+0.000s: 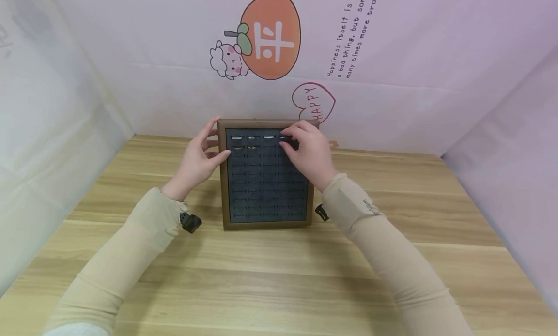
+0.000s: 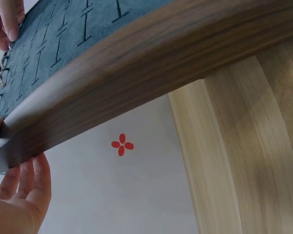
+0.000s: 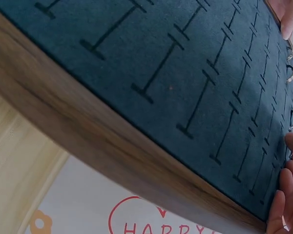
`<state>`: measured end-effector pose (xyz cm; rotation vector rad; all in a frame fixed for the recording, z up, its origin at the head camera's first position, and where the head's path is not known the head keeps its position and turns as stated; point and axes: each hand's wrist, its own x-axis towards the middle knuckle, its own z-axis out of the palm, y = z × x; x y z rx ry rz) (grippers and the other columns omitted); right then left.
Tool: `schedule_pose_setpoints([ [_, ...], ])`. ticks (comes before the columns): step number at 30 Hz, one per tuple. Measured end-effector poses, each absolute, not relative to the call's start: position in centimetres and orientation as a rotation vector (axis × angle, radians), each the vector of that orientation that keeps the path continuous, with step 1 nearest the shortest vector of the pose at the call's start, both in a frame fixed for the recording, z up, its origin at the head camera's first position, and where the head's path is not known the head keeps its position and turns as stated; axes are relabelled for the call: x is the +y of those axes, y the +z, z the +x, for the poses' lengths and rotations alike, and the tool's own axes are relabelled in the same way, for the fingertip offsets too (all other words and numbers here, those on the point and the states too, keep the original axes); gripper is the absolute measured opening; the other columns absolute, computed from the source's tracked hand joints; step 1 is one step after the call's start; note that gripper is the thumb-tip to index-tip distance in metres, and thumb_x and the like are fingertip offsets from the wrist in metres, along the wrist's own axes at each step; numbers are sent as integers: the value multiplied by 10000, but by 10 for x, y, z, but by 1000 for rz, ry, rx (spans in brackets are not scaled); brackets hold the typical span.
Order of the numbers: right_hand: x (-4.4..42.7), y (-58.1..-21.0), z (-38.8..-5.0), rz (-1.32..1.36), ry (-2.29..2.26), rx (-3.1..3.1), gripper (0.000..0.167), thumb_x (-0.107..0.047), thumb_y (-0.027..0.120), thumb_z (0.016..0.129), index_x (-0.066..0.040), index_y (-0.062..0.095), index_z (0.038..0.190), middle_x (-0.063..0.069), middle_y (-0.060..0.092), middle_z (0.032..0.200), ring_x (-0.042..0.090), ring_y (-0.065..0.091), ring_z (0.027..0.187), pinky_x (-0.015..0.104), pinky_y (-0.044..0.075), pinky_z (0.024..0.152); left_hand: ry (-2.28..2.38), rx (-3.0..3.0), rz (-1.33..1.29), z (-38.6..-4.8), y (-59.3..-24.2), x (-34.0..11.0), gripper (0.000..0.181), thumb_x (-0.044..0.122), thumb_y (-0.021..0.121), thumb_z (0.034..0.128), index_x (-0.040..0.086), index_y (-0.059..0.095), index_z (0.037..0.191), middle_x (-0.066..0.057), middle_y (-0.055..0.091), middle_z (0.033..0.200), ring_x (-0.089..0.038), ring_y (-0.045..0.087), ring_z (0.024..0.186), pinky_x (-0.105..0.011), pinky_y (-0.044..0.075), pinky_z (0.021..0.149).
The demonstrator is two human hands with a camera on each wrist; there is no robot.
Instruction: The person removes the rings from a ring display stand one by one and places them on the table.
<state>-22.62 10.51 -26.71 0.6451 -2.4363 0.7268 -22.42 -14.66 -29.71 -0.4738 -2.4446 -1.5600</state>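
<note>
At the upper right of the ring display board [image 1: 268, 193], the right hand [image 1: 313, 152] comes in from the side, index finger above and thumb below the fourth ring [image 1: 283, 137] of the top row; whether the tips pinch that ring or only flank it, I cannot tell. The ring lies right at those fingertips, to the left of the palm, its band running sideways, so finger and thumb straddle it across its long axis. The right hand is clearly the nearer one: the left hand [image 1: 194, 164] is over at the upper left corner, gripping the wooden frame [image 1: 267, 226], thumb on its front face and fingers round the outer edge. Between the hands, three silvery rings [image 1: 252, 137] sit in line in the top row, with two gold-toned rings [image 1: 252, 147] beneath the left pair. Below these, slit rows run down the board's long axis, which stands upright in the head view. Outward, the frame edges the slits all round; behind it rises the printed cloth backdrop [image 1: 392, 113], while the wood-grain tabletop [image 1: 261, 278] stretches to both sides and toward the person, giving more room there.
</note>
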Motion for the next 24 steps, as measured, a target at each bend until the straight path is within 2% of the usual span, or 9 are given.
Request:
schedule_pose_setpoints([
  [24, 103, -275, -231, 633, 724, -2347, 91, -101, 668, 877, -26, 715, 902, 84, 641, 943, 229, 607, 891, 357, 504, 812, -1573, -2450, -470, -222, -296, -146, 780, 1, 632, 875, 226, 237, 1509, -190, 396, 1391, -365, 525, 1151, -502, 451, 973],
])
